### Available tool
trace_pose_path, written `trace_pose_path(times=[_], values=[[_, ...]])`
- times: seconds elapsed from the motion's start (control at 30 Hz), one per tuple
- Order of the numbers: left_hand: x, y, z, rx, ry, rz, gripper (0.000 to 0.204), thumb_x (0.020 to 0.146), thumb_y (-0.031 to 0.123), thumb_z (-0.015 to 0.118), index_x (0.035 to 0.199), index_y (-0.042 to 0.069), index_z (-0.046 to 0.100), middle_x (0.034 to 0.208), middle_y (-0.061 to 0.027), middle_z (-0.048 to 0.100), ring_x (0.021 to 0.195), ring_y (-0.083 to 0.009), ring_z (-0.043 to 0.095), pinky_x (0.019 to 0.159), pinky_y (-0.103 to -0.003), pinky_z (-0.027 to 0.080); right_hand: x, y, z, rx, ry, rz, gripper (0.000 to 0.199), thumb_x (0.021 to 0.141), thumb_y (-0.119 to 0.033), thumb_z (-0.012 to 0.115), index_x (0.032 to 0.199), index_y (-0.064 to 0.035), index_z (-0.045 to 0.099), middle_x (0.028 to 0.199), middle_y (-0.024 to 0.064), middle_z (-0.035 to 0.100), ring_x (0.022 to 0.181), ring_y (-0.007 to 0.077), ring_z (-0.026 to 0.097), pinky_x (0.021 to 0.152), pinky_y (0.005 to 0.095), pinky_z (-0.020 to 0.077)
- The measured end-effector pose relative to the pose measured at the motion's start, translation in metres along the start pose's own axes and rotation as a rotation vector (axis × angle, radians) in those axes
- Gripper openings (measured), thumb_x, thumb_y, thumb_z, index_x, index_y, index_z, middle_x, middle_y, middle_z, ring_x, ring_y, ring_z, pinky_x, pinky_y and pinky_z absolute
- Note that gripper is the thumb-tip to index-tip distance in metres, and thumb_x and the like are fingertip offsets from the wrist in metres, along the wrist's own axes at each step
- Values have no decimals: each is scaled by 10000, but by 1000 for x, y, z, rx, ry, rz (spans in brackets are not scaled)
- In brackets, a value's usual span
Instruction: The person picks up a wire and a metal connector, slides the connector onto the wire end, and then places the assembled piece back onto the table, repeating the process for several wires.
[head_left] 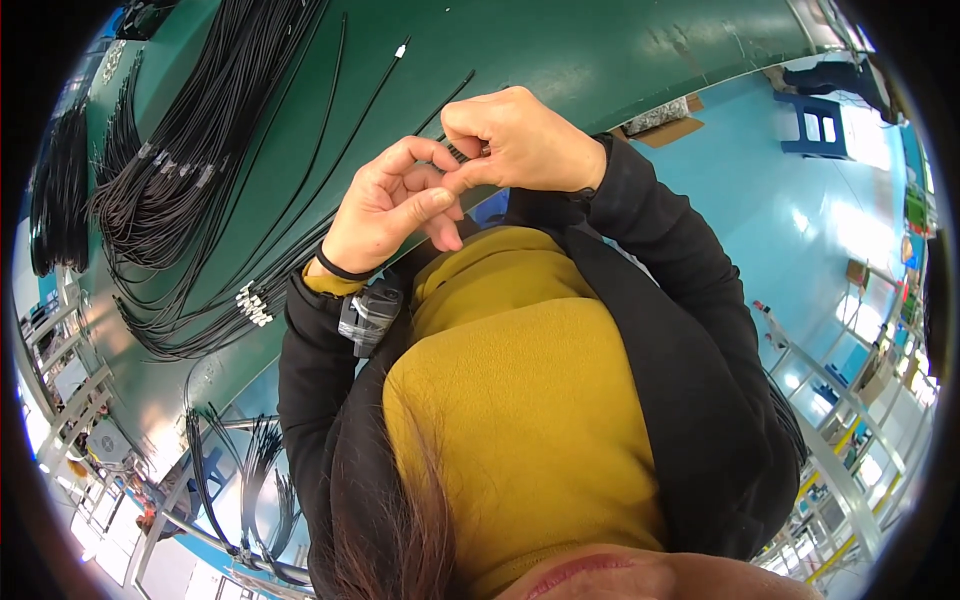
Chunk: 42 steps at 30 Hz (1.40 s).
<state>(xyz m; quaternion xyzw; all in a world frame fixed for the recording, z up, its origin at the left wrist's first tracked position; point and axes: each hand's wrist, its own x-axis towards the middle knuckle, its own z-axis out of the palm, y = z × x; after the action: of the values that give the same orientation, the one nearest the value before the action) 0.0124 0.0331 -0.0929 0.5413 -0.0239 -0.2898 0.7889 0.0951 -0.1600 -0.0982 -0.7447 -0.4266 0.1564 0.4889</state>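
Note:
My two hands meet above the near edge of the green table (560, 45). A small dark ribbed piece (457, 153) shows between the fingertips; its kind is too small to tell. My right hand (525, 140) is closed in a pinch on it, knuckles up. From the left, my left hand (385, 205) bends its fingers around the same piece, index fingertip against it and thumb lower down. Part of the piece is hidden by the fingers. Behind my left hand, thin black cables (345, 150) lie on the table, one with a white tag (401, 50) near its end.
A thick bundle of black cables (235, 90) covers the table's left side, with white connectors (253, 304) grouped nearer me. More cables (262, 460) hang from a rack at lower left. A blue stool (812, 127) and an open cardboard box (665, 125) stand to the right.

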Motion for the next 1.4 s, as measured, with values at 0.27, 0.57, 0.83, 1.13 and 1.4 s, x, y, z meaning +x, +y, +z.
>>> trace_pose_path(times=[0.27, 0.57, 0.83, 1.13, 1.4], values=[[-2, -6, 0, 48, 37, 98, 194, 926, 25, 515, 1109, -15, 462, 842, -118, 616, 682, -187, 663, 615, -265, 552, 2, 2, 2, -48, 46, -90, 415, 675, -153, 785, 637, -52, 385, 573, 50, 387, 495, 199, 375, 450, 317, 331], [-5, -1, 0, 27, 24, 87, 151, 926, 0, 504, 1071, -21, 471, 856, -116, 617, 698, -182, 665, 633, -258, 556, 1, 2, 5, -197, 137, -309, 389, 698, -253, 760, 670, -73, 417, 618, 47, 439, 524, 243, 468, 469, 332, 394], [-9, -7, -1, 150, 27, 163, 137, 923, 2, 512, 1056, -21, 492, 855, -100, 610, 713, -156, 665, 638, -242, 551, 0, 4, 6, -207, 124, -322, 371, 712, -274, 741, 691, -74, 429, 639, 52, 459, 541, 252, 501, 483, 341, 417], [-11, -5, -7, 168, -6, 102, 160, 924, -3, 503, 1083, -18, 492, 855, -90, 604, 713, -150, 664, 639, -235, 548, 1, 3, 12, -127, 124, -262, 424, 684, -247, 785, 648, -71, 400, 599, 52, 414, 515, 237, 419, 453, 333, 358], [-10, 3, 3, 158, 47, 96, 168, 920, -15, 500, 1086, -17, 477, 854, -99, 609, 714, -157, 665, 643, -238, 548, 2, 6, 10, -162, 97, -279, 399, 703, -277, 758, 664, -77, 416, 607, 43, 438, 530, 239, 478, 472, 336, 394]])
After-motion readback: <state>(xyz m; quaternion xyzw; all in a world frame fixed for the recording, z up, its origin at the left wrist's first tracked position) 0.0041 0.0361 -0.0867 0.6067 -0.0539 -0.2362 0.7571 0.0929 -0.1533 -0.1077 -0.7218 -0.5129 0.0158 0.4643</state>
